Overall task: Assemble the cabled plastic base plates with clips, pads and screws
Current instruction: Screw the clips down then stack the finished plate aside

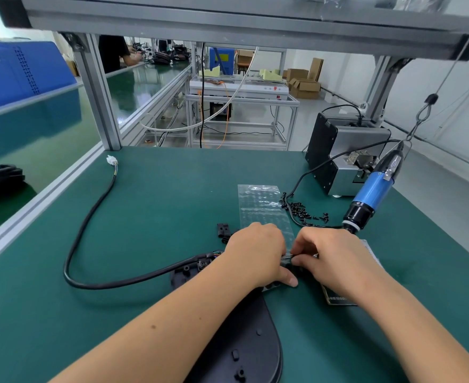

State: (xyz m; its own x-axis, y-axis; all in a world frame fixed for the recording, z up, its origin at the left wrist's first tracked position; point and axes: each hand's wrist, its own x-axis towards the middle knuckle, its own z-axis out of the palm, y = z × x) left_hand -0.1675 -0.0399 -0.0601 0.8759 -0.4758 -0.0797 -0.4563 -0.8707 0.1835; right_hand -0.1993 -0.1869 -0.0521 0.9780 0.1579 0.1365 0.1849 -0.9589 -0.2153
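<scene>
Two bare hands meet over the near middle of the green bench mat [150,205], working at the lower end of a clear pad sheet [261,205]. That sheet is a long transparent strip with rows of small domed pads, lying flat and running away from the hands. The left hand [258,252] lies palm down across the sheet's near end, fingers curled and thumb pressed toward the edge; the right hand [330,258] faces it, thumb and forefinger pinched on something small and dark between the two hands, though what it is cannot be told. Under the left forearm lies the black plastic base plate [244,346], a rounded matte shell with small raised posts and slots on its inner face, its far end hidden by the left wrist. From that far end a thick black cable [89,217] loops left and away across the mat, ending in a white connector [111,160] with short coloured wires. Just left of the sheet sit small black clips [223,230]. To the right of the sheet a loose scatter of black screws [302,211] lies on the mat. Beyond them a blue electric screwdriver [371,192] hangs tilted, tip down, near a grey metal screw feeder [346,150]. A printed card [338,297] shows beneath the right wrist.
</scene>
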